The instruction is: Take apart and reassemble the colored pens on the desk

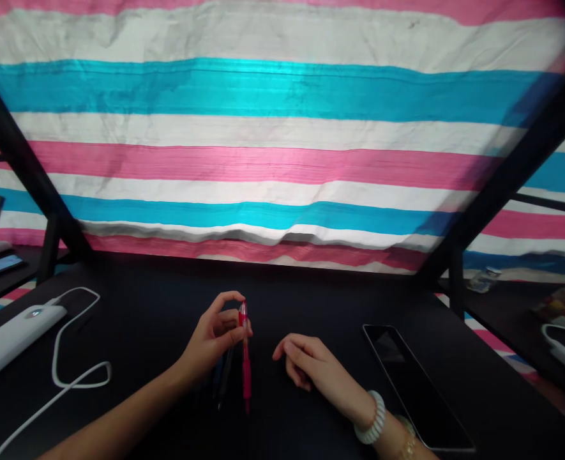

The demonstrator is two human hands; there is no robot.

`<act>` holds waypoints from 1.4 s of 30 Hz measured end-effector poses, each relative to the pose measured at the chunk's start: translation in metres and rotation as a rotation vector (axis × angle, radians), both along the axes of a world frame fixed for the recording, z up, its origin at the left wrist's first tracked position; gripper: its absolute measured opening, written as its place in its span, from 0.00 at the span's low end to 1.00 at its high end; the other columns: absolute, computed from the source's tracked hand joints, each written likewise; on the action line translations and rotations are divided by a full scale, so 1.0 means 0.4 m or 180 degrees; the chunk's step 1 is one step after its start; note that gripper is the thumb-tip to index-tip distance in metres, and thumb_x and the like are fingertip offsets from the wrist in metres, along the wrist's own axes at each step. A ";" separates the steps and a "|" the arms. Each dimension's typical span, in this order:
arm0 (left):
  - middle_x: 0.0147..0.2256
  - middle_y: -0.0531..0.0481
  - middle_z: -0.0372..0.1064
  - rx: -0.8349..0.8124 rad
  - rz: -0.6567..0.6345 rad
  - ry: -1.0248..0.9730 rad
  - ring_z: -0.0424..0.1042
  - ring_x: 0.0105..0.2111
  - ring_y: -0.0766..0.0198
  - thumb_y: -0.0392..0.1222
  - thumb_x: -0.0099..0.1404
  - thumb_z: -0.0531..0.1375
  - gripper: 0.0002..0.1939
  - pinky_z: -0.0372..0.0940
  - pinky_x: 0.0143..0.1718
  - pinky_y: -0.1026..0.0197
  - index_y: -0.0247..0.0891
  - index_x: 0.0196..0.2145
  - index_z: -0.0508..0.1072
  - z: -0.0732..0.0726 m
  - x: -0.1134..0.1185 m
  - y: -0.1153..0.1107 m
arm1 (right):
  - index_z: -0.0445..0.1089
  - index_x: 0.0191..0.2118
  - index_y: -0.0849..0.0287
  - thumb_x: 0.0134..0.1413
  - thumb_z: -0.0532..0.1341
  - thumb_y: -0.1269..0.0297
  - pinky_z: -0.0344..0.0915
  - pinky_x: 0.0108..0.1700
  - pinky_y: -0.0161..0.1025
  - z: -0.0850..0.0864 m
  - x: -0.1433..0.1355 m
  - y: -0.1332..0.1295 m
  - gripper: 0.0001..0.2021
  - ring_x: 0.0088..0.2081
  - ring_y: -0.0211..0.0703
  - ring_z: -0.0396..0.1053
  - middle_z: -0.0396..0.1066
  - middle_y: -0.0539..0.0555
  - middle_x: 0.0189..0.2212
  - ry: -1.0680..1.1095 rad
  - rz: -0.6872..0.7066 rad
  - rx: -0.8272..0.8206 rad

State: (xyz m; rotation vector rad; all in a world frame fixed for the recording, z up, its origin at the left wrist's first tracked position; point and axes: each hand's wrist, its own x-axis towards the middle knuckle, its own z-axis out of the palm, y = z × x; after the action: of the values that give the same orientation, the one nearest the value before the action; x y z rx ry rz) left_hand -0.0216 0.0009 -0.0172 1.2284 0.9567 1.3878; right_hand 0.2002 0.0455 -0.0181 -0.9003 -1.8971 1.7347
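Observation:
My left hand (219, 329) grips a pink pen (246, 377) near its clear upper end, between thumb and fingers. The pen stands nearly in line with my view, its tip pointing toward me at the black table. Just left of it, a dark pen (225, 380) and a blue pen (217, 377) lie partly hidden under my left hand. My right hand (311, 361) rests on the table to the right of the pink pen, fingers loosely bent and holding nothing. A pale coiled band circles the right wrist.
A black-screened phone (416, 386) lies right of my right hand. At the left are a white power bank (18, 335) and its looping white cable (57, 345). Black slanted frame bars (497, 172) flank a striped sheet (263, 160) behind the table (167, 281).

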 end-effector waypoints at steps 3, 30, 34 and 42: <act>0.28 0.52 0.72 -0.0014 -0.0054 0.0050 0.69 0.27 0.66 0.40 0.58 0.66 0.21 0.62 0.30 0.63 0.41 0.46 0.61 0.004 0.001 0.000 | 0.69 0.36 0.64 0.63 0.51 0.51 0.48 0.20 0.30 0.000 0.001 0.000 0.19 0.16 0.31 0.51 0.58 0.44 0.15 -0.0003 -0.0005 0.0010; 0.27 0.55 0.67 0.0624 0.1052 0.3280 0.67 0.27 0.62 0.40 0.59 0.61 0.18 0.61 0.33 0.60 0.41 0.48 0.69 -0.038 -0.008 0.023 | 0.69 0.35 0.63 0.62 0.52 0.51 0.48 0.20 0.30 0.008 -0.003 -0.003 0.18 0.17 0.31 0.52 0.58 0.44 0.15 -0.0081 -0.0018 0.0035; 0.26 0.54 0.65 0.0650 0.1023 0.3626 0.66 0.28 0.60 0.39 0.59 0.60 0.11 0.59 0.34 0.58 0.40 0.41 0.72 -0.039 -0.008 0.025 | 0.69 0.35 0.63 0.62 0.52 0.51 0.47 0.20 0.30 0.007 -0.005 -0.002 0.19 0.16 0.31 0.51 0.58 0.44 0.15 -0.0114 -0.0027 0.0045; 0.30 0.51 0.67 0.0702 0.0885 0.3856 0.67 0.33 0.58 0.34 0.58 0.57 0.10 0.58 0.36 0.58 0.41 0.38 0.72 -0.033 -0.006 0.017 | 0.69 0.36 0.62 0.64 0.51 0.55 0.48 0.21 0.31 0.000 -0.004 -0.002 0.16 0.17 0.32 0.52 0.58 0.44 0.16 -0.0228 -0.0061 0.0310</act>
State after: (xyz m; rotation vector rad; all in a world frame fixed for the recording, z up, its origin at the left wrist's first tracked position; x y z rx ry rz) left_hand -0.0242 0.0076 -0.0304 2.2365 1.8580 0.8569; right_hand 0.1984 0.0446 -0.0181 -0.9525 -1.9932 1.6041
